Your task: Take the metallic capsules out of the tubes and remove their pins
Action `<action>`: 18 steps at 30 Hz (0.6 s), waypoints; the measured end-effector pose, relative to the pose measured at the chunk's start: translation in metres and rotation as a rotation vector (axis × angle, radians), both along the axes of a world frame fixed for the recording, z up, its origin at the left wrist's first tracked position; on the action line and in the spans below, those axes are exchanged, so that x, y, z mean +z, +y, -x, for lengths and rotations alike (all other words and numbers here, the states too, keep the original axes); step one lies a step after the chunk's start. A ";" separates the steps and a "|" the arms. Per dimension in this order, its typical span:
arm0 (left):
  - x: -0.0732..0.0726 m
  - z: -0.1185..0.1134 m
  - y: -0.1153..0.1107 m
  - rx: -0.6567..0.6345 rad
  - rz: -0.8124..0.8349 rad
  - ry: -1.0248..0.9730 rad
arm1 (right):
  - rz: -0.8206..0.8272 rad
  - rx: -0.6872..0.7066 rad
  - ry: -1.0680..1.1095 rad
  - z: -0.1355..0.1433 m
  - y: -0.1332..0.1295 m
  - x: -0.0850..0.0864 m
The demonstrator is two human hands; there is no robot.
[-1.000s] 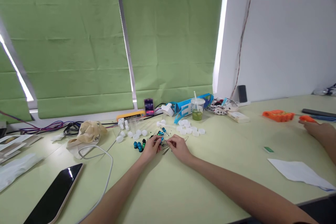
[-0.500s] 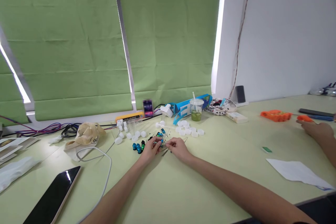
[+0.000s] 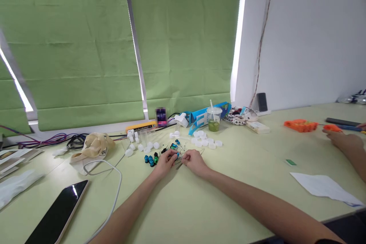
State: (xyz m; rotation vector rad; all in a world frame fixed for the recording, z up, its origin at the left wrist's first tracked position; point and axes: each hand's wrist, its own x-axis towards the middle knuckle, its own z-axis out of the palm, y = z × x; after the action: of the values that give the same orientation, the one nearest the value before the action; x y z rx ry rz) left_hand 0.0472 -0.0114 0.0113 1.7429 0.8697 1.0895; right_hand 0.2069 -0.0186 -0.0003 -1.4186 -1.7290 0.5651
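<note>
Between the thumb and fingers of my left hand [image 3: 165, 163] is a small shiny blue piece [image 3: 178, 154]. My right hand [image 3: 195, 162] is closed in a pinch just right of it, with its fingertips close to the blue piece; what they grip is too small to make out. Shiny blue and green pieces with black bases [image 3: 151, 161] stand left of my left hand. Thin metal rods [image 3: 179, 166] lie below and around the fingertips. More small blue and black parts [image 3: 174, 146] lie just behind my hands, partly hidden.
White round caps [image 3: 204, 142] lie behind both hands. A drink cup [image 3: 214, 120] with a straw stands behind. At left are a phone [image 3: 58, 211], a cable [image 3: 118, 188] and a beige pouch [image 3: 97, 146]. Another person's hand [image 3: 345, 143] touches an orange object [image 3: 332, 128] at right.
My fingertips have shifted slightly around the blue piece, and it sits a little further right. Both arms stay almost in place.
</note>
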 end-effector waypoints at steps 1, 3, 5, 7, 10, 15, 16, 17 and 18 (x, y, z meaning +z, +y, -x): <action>0.000 0.000 0.000 -0.005 0.009 -0.007 | 0.009 -0.003 0.003 0.000 0.000 0.001; -0.001 0.002 0.001 -0.031 0.037 -0.010 | 0.062 -0.012 0.039 -0.001 0.000 0.003; -0.001 0.004 0.003 -0.068 0.075 -0.006 | 0.162 -0.017 0.121 -0.001 0.000 0.006; -0.001 0.005 0.005 -0.106 0.102 -0.010 | 0.258 -0.021 0.216 -0.001 0.001 0.008; -0.001 0.007 0.006 -0.151 0.118 -0.030 | 0.310 -0.034 0.273 -0.001 0.004 0.009; 0.000 0.008 0.006 -0.166 0.126 -0.045 | 0.314 -0.045 0.248 0.000 0.007 0.009; 0.000 0.008 0.005 -0.167 0.131 -0.046 | 0.309 -0.042 0.238 0.000 0.008 0.010; 0.001 0.008 0.005 -0.171 0.138 -0.049 | 0.304 -0.037 0.229 0.001 0.008 0.010; 0.001 0.008 0.005 -0.175 0.145 -0.052 | 0.300 -0.029 0.219 0.000 0.008 0.011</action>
State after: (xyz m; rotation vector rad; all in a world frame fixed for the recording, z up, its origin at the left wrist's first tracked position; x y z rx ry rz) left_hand 0.0394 -0.0066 0.0124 1.6306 0.7307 0.9289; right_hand 0.2064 -0.0107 0.0105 -1.5188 -1.4920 0.9591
